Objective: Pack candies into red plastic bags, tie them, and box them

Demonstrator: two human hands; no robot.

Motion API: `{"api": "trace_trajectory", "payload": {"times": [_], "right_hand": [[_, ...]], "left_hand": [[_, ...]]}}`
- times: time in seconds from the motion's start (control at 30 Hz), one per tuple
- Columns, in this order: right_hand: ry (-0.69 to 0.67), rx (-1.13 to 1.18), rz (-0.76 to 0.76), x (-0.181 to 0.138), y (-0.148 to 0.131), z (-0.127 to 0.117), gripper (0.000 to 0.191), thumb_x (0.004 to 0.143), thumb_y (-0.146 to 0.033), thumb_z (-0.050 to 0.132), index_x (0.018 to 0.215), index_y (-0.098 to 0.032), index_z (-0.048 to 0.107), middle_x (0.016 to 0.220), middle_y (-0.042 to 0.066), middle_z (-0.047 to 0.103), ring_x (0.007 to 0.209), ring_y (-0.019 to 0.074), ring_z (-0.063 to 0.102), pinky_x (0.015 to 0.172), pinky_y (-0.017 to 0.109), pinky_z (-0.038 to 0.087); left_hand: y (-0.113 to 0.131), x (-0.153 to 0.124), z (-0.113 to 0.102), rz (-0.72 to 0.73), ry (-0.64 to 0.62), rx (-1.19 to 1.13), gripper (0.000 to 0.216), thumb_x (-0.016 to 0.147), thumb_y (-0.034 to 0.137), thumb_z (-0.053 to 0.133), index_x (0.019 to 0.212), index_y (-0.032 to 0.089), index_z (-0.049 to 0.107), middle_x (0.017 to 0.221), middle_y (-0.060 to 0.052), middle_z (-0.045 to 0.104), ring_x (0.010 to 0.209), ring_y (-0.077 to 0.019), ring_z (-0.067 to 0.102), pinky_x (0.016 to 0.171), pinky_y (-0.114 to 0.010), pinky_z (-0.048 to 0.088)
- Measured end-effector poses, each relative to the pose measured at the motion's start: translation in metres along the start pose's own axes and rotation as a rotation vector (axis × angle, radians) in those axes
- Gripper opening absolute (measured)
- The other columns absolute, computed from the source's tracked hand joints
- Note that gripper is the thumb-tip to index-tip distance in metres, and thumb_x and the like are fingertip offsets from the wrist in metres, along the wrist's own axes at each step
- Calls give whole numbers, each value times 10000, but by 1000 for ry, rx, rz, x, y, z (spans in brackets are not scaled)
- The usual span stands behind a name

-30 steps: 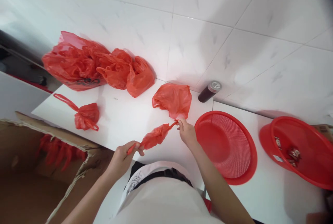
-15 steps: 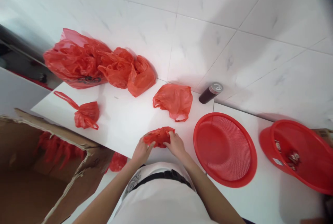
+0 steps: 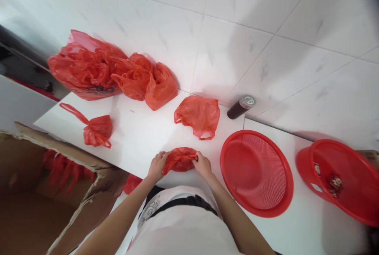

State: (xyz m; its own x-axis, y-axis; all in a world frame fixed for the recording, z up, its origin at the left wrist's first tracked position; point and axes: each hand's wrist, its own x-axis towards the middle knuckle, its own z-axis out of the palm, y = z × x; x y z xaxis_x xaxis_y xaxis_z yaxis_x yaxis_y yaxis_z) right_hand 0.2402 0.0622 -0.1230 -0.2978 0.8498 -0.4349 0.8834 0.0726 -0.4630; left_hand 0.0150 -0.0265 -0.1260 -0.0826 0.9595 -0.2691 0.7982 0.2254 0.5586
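A small red plastic bag (image 3: 181,160) lies near the front edge of the white table (image 3: 139,128), bunched and rounded, its contents hidden. My left hand (image 3: 158,165) grips its left end with curled fingers. At the right end, my right hand (image 3: 203,164) pinches a twisted piece of the same bag. Just beyond lies a flattened red plastic bag (image 3: 197,116), touched by neither hand. Farther left on the table rests a tied red bag (image 3: 97,130) with a long loop handle.
Several stuffed red bags (image 3: 89,65) stand against the tiled wall. A dark tumbler (image 3: 240,107) is at the back. To the right are a red mesh basket (image 3: 257,172) and a red scoop-shaped basin (image 3: 349,184) with small items inside. An open cardboard box (image 3: 97,203) stands at lower left.
My hands have moved apart, the left one outward to the left. The bag between them is now drawn out sideways, with its ends pulled toward each hand.
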Motion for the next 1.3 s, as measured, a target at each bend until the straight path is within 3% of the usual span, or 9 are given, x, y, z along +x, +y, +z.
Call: {"api": "trace_trajectory", "payload": {"times": [0.13, 0.27, 0.57, 0.67, 0.8, 0.93, 1.03, 1.17, 1.3], "right_hand": [[-41, 32, -9, -1, -3, -6, 265, 836, -415, 595, 1012, -219, 566, 914, 26, 718, 850, 186, 667, 669, 247, 389], [-73, 52, -5, -4, -4, -14, 540, 710, -640, 661, 1077, -251, 584, 964, 13, 727, 890, 200, 675, 684, 250, 417], [8, 64, 70, -16, -10, 13, 405, 889, -601, 444, 945, -224, 580, 931, 62, 724, 885, 219, 669, 682, 267, 394], [22, 88, 79, -14, -6, 18, 374, 898, -573, 437, 907, -225, 573, 903, 65, 720, 855, 218, 666, 657, 264, 381], [13, 154, 39, -13, 5, 15, 316, 870, -537, 488, 817, -231, 546, 820, 34, 699, 781, 201, 654, 625, 252, 376], [11, 258, -34, -19, 17, 15, 282, 876, -500, 457, 786, -239, 516, 801, 7, 676, 762, 188, 642, 662, 257, 419], [35, 332, -43, -25, 21, 18, 294, 885, -500, 411, 816, -237, 524, 880, 29, 680, 791, 192, 649, 703, 276, 459], [83, 402, -45, -28, 24, 19, 347, 879, -518, 396, 968, -220, 551, 1032, 79, 668, 889, 201, 657, 778, 294, 491], [110, 488, 16, -34, 35, 12, 392, 856, -541, 421, 1018, -204, 538, 1092, 119, 654, 855, 215, 668, 736, 317, 513]], "left_hand": [[8, -3, 7, -7, 28, -29, 412, 904, 383, 480, 1313, 378, 532, 1305, -23, 535, 1150, -235, 509, 1007, -391, 372], [1, -2, 6, -152, 105, -62, 423, 972, 405, 285, 1229, 326, 612, 1275, -13, 588, 1127, -218, 538, 997, -379, 400], [-22, -14, 0, -495, 50, -62, 457, 979, 430, 290, 994, 218, 695, 1011, -80, 713, 1016, -242, 640, 892, -371, 471], [-20, -8, -5, -532, -1, -64, 342, 960, 412, 428, 1045, 167, 651, 1043, -84, 680, 977, -213, 638, 877, -412, 495], [-9, 4, -31, -465, -6, -76, 311, 883, 350, 598, 1112, 139, 609, 1083, -77, 645, 922, -205, 637, 804, -400, 532], [23, 7, -53, -295, 180, -30, 485, 877, 211, 517, 1358, 189, 460, 1373, -135, 496, 1234, -288, 489, 1015, -468, 396], [48, 5, -45, -83, 189, -12, 545, 868, 181, 491, 1390, 325, 426, 1487, -34, 401, 1366, -230, 343, 1140, -444, 229], [53, 2, -19, 67, 13, 3, 435, 698, 146, 666, 1101, 310, 667, 1238, -36, 644, 1228, -278, 499, 1130, -517, 196], [24, 6, -31, -96, 59, -51, 217, 732, 170, 604, 906, 236, 716, 883, -40, 738, 893, -245, 660, 896, -406, 459]]}}
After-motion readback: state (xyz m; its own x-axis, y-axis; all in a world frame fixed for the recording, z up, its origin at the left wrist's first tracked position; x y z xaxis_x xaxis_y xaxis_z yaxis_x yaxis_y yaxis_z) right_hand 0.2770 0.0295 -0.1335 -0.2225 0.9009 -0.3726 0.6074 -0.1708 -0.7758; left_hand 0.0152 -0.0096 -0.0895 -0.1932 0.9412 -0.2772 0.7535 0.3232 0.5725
